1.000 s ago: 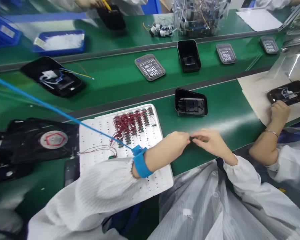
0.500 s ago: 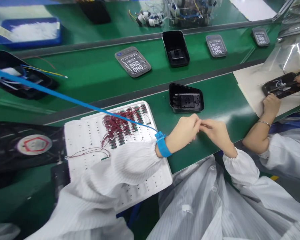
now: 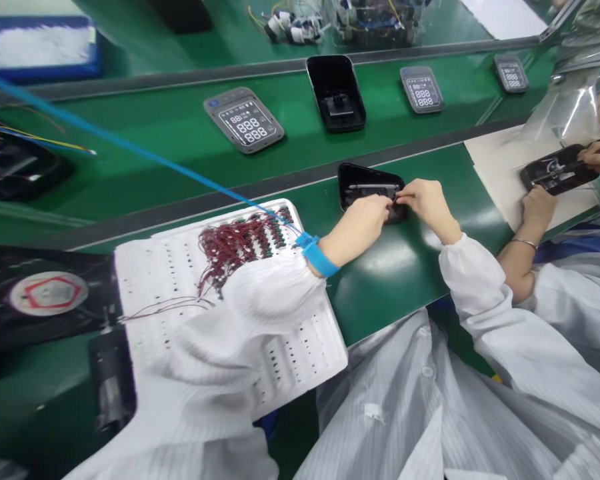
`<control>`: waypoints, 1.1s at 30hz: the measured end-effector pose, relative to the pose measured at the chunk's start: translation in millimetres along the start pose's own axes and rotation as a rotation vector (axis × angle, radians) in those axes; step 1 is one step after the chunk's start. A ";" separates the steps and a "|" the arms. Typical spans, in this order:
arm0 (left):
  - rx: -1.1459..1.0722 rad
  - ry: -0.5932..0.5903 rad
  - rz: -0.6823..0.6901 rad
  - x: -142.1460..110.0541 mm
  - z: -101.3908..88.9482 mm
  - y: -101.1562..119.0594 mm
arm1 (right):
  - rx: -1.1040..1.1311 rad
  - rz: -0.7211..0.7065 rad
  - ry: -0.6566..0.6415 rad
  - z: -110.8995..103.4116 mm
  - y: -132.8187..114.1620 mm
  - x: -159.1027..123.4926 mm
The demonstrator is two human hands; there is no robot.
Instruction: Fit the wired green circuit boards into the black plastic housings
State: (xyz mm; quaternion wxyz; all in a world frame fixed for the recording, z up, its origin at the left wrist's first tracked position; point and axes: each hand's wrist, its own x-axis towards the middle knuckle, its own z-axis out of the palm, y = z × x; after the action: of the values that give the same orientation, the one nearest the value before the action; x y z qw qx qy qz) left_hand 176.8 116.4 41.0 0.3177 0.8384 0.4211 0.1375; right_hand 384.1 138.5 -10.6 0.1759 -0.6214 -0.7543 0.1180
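Both hands have their fingertips at a black plastic housing [image 3: 367,179] that lies on the green bench, its hollow side up. My left hand [image 3: 365,223], with a blue wrist strap [image 3: 320,257], comes over the near side with its fingers pinched together. Opposite it, my right hand [image 3: 427,203] pinches at the right end of the housing. Something small and dark shows between the fingertips, too small to name. Under my left forearm lies a white foam tray [image 3: 325,340] bearing small green boards with dark red wires [image 3: 230,243].
Grey display panels [image 3: 246,121] and another black housing [image 3: 336,93] rest on the green strip behind. A blue cord [image 3: 180,170] stretches from my wrist strap to the upper left. At right, a co-worker's hands [image 3: 537,207] handle a black housing [image 3: 555,170] on a pale sheet.
Both hands have moved away from my body, from in front of the black housing to its interior and right end. The panels and housing on the rear strip appear shifted left.
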 end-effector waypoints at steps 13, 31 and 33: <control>0.488 0.132 0.128 10.5 1.5 -24.2 | -0.111 -0.083 -0.072 10.5 -0.8 12.7; 0.386 0.150 0.122 3.8 6.0 -37.6 | -0.143 -0.143 -0.112 0.1 -5.0 9.6; 0.390 0.152 0.131 4.4 7.4 -38.4 | -0.105 -0.161 -0.120 -3.8 -2.2 8.7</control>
State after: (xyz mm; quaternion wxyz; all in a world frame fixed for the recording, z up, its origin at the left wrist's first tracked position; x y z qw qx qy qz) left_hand 159.4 133.9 10.3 0.1073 0.8966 0.4073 0.1367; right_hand 382.3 146.5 -5.2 0.1067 -0.5588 -0.8162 0.1008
